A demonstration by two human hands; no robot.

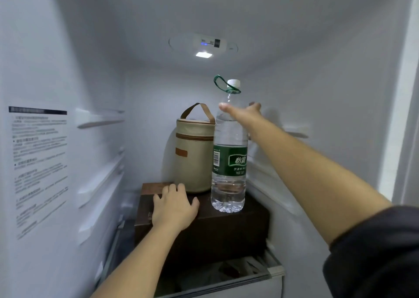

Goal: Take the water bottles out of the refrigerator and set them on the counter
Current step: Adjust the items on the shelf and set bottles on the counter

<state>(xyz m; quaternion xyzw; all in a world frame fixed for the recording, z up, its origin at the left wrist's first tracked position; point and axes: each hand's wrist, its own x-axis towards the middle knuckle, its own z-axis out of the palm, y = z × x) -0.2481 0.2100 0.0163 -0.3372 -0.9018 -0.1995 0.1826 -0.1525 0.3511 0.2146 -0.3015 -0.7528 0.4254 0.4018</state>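
Head view:
- The water bottle (229, 161) (clear, green label, white cap, green carry loop) stands upright inside the refrigerator (68, 48), on a dark brown box (226, 229).
- A beige zipped cylinder bag (195, 157) sits on the same box, at the bottle's 9 o'clock, just beside it.
- The right hand (243, 113) is spread at the bottle's shoulder, with the thumb across the front and the fingers past the far side; a firm grip cannot be told.
- The left hand (173, 207) lies flat and relaxed on the box top, at the bag's 7 o'clock, holding nothing.
- A ceiling light (204, 55) glows at 12 o'clock.
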